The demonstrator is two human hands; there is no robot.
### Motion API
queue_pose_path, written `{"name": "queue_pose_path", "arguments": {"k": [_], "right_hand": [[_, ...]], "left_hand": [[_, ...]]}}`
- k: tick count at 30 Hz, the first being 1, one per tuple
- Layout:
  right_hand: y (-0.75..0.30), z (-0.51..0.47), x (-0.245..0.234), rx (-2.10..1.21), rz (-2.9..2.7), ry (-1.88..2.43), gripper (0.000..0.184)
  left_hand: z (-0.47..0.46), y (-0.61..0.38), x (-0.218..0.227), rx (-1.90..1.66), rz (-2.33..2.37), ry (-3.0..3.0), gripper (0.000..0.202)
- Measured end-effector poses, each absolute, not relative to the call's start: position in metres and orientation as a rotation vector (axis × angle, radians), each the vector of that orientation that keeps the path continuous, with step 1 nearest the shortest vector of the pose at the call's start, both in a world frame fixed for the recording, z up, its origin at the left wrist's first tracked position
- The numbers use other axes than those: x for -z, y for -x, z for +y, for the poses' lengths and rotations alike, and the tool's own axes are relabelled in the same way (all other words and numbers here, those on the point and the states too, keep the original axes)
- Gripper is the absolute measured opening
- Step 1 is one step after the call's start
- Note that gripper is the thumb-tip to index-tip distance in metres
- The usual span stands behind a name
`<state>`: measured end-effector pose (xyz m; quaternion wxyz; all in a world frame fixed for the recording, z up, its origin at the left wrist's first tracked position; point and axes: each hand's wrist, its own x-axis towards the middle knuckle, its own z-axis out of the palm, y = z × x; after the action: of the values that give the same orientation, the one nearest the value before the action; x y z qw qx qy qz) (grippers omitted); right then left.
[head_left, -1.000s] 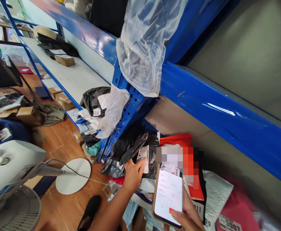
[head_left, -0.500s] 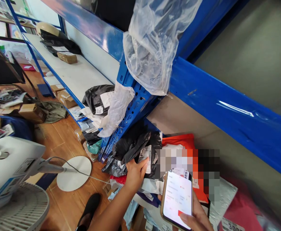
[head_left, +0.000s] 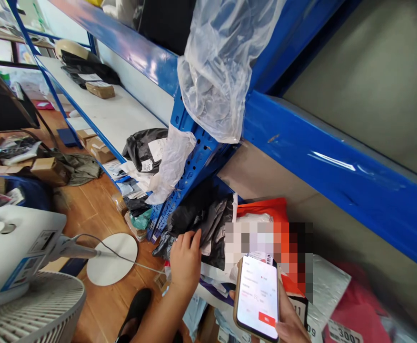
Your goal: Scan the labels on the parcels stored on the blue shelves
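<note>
My left hand [head_left: 185, 259] rests on a crumpled black plastic parcel [head_left: 201, 224] lying on the low shelf beside the blue rack upright [head_left: 194, 162], fingers spread across its left side. My right hand [head_left: 290, 324] holds a smartphone [head_left: 257, 296] with a lit white screen and a red button, upright at the bottom of the view. Behind the phone sits an orange parcel [head_left: 265, 209], partly blurred out. White and pink mailers with printed number labels [head_left: 340, 331] lie to the right.
A clear plastic bag [head_left: 219, 71] hangs from the blue shelf beam [head_left: 337, 162]. More black parcels [head_left: 142, 147] and cardboard boxes [head_left: 101, 89] fill the shelves at left. A white fan [head_left: 26, 305] and round white base [head_left: 112, 259] stand on the wooden floor. My dark shoe [head_left: 133, 309] shows below.
My left hand slid left off the parcel's white label onto the black wrap, and the label turned out of sight. The phone shifted slightly with the view.
</note>
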<state>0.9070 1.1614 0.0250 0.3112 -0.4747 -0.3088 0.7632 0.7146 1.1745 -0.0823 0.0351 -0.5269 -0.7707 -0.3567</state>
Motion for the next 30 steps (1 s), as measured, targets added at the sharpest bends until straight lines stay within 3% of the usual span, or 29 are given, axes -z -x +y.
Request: {"name": "queue_pose_path", "arguments": {"k": [8,14,20,25,30], "right_hand": [[-0.907,1.161,-0.011,-2.007,-0.856,1.168,0.134],[-0.881,1.155,-0.005,-2.012,-0.810,1.114,0.122],[-0.856,1.153,0.004,-2.090,-0.845,1.090,0.116],[-0.852,1.151,0.005,-2.034,-0.798,1.086,0.098],[-0.850,1.151,0.007,-2.036,-0.799,1.157,0.102]], "left_hand": [[1.194,-0.740,0.093,1.582,-2.533,1.947,0.028],[1.204,-0.744,0.082,1.583,-2.544,2.090,0.020],[1.205,-0.719,0.077,2.052,-2.678,1.789,0.042],[1.212,-0.718,0.086,1.866,-2.864,1.756,0.068],[1.211,-0.725,0.095,1.763,-2.900,1.737,0.071]]}}
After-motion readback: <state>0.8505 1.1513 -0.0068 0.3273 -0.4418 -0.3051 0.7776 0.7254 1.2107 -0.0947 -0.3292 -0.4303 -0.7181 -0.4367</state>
